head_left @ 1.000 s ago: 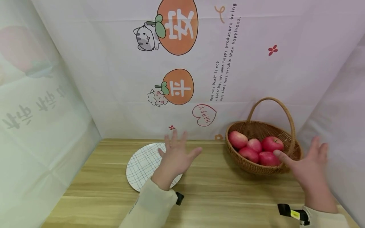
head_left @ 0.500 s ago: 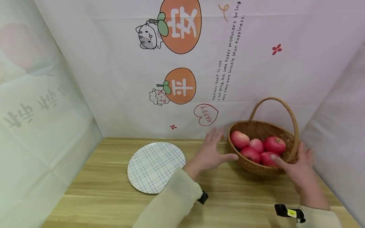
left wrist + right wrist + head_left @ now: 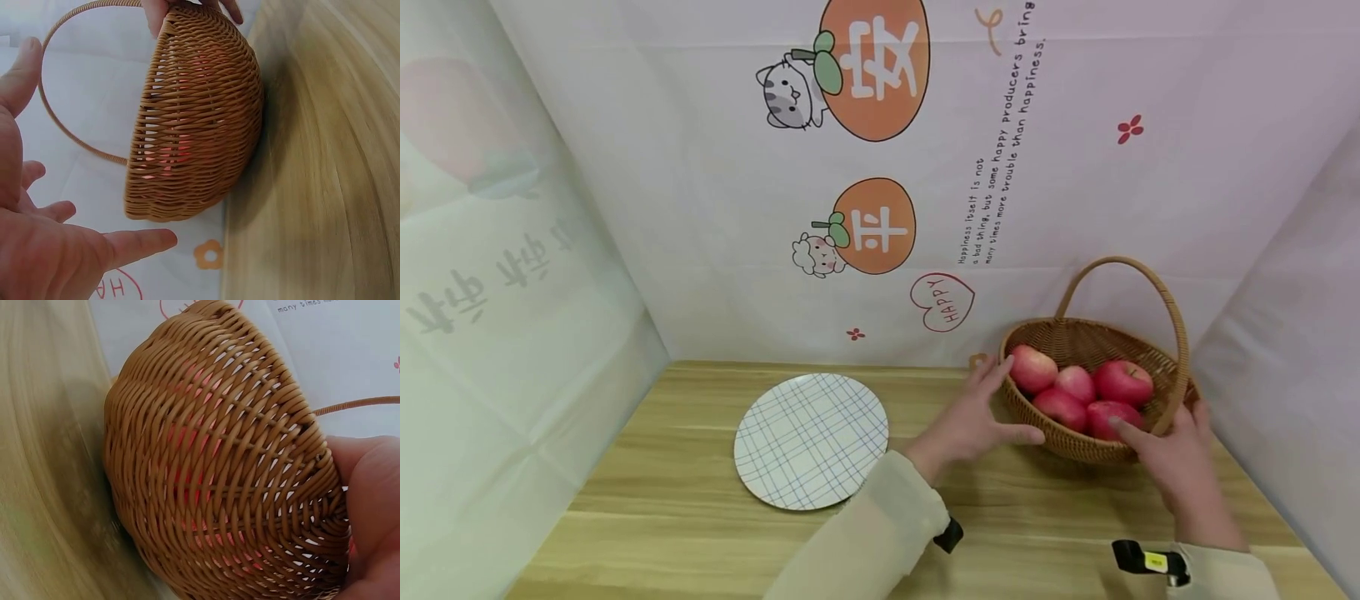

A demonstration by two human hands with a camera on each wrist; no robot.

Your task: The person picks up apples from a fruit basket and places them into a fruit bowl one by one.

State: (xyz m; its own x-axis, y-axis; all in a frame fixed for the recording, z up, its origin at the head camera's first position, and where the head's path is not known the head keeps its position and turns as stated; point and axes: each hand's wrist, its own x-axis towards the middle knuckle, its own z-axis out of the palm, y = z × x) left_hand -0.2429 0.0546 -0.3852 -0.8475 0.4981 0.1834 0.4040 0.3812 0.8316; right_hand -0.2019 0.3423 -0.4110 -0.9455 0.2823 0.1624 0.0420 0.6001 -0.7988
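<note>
A brown wicker basket (image 3: 1078,446) with a tall arched handle stands at the back right of the table, holding several red apples (image 3: 1060,408). My right hand (image 3: 1178,458) grips its right end, thumb over the rim and fingers round the outside; the right wrist view has this hand (image 3: 375,506) at the rim. On the left side, my left hand (image 3: 966,423) is spread with fingers straight, its fingertips close by the basket's rim. In the left wrist view, the left hand's fingers (image 3: 140,244) lie apart from the basket wall (image 3: 194,119).
A round white plate (image 3: 811,442) with blue checked lines lies left of the left hand on the wooden table (image 3: 647,500). A printed white cloth (image 3: 715,208) hangs behind, and more cloth (image 3: 1292,333) bounds the right side close to the basket.
My left hand has swung right from over the plate to the basket's left side. My right hand has moved left and taken hold of the basket's right end. The basket has stayed put.
</note>
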